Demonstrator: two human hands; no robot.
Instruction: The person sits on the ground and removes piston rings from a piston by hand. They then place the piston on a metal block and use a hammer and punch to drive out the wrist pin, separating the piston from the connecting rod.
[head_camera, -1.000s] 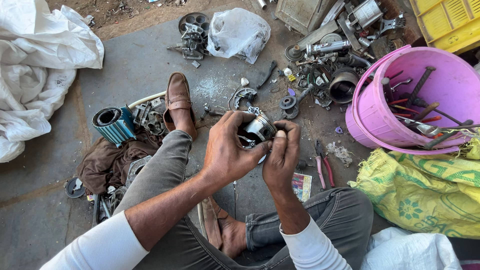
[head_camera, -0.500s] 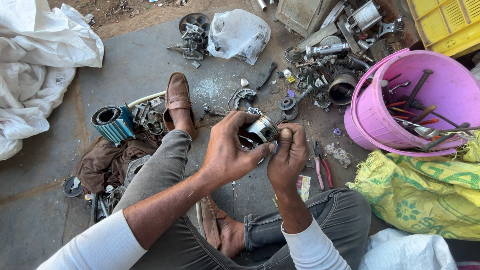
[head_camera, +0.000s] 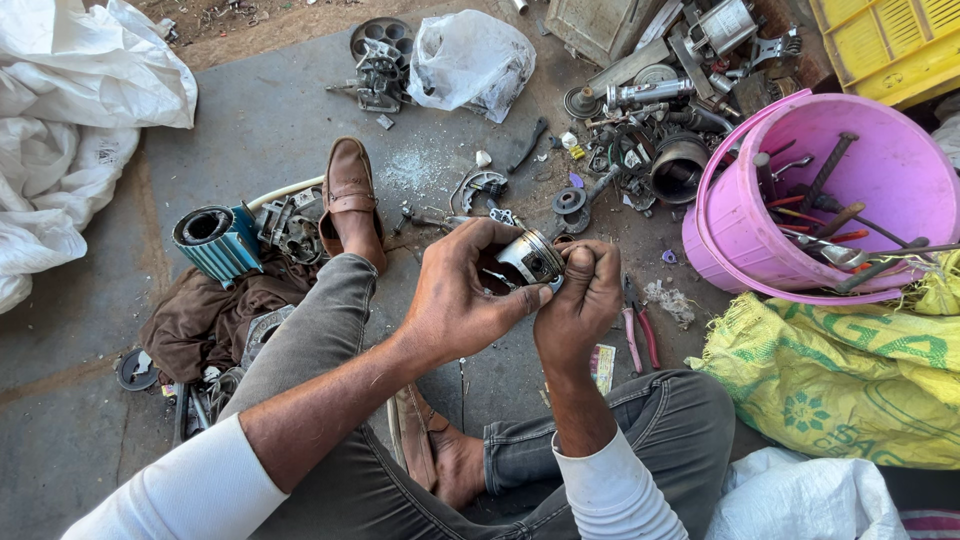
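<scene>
I sit on a grey concrete floor with both hands raised over my knees. My left hand (head_camera: 462, 298) wraps around a small round metal piston (head_camera: 533, 255), fingers curled over its top and side. Against the right side of the same piston, my right hand (head_camera: 582, 300) is closed, thumb on top. Thin metal rings circle the piston's shiny side. Below the hands my grey trousers and a brown shoe (head_camera: 350, 200) show.
A pink bucket (head_camera: 720, 215) of tools lies tipped at the right, above a yellow-green sack (head_camera: 850, 385). Red-handled pliers (head_camera: 640, 335) lie by my right knee. Engine parts litter the floor ahead, with a blue finned cylinder (head_camera: 215, 240) left and white sacks (head_camera: 70, 110) far left.
My right hand's fingers have closed tighter against the piston and shifted slightly. The piston stays held between both hands.
</scene>
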